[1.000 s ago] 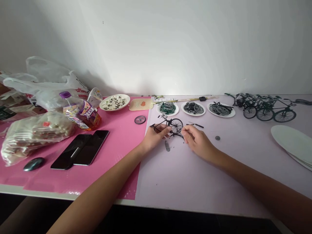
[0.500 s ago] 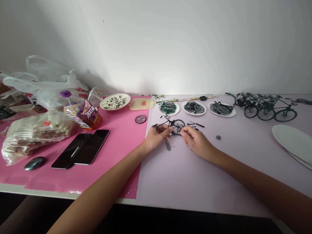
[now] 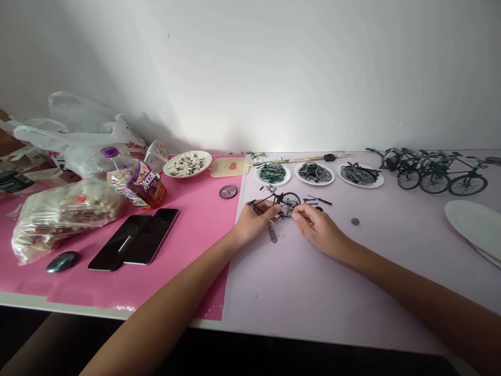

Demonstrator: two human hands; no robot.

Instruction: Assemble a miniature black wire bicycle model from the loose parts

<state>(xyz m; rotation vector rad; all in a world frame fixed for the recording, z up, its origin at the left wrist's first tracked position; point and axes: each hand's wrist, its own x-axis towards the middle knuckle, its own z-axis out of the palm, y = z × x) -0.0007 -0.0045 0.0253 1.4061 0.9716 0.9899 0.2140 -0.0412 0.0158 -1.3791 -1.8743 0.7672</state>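
Note:
Near the middle of the table, my left hand (image 3: 254, 222) is closed around the frame of a small black model bicycle (image 3: 290, 200), thumb on top. The bicycle has one spoked wheel on its right side and grey handlebars at the top. At that wheel's right rim, my right hand (image 3: 323, 228) pinches with thumb and forefinger; the exact contact is partly hidden by the fingers. A grey oval part (image 3: 273, 235) lies just below the bicycle. Beyond my right hand are thin black parts and a small black rod-like tool (image 3: 324, 201).
A loose spoked wheel (image 3: 228, 191) lies left, a grey disc (image 3: 355, 221) right. Plates of bicycle parts (image 3: 296, 180) line the back. Finished-looking model bicycles (image 3: 434, 181) stand at the right, near white plates (image 3: 472, 224). Phones (image 3: 151, 240) and a bottle (image 3: 154, 190) are left.
The view has shifted slightly, so everything sits a little further right. Both hands keep nearly the same hold on the model bicycle.

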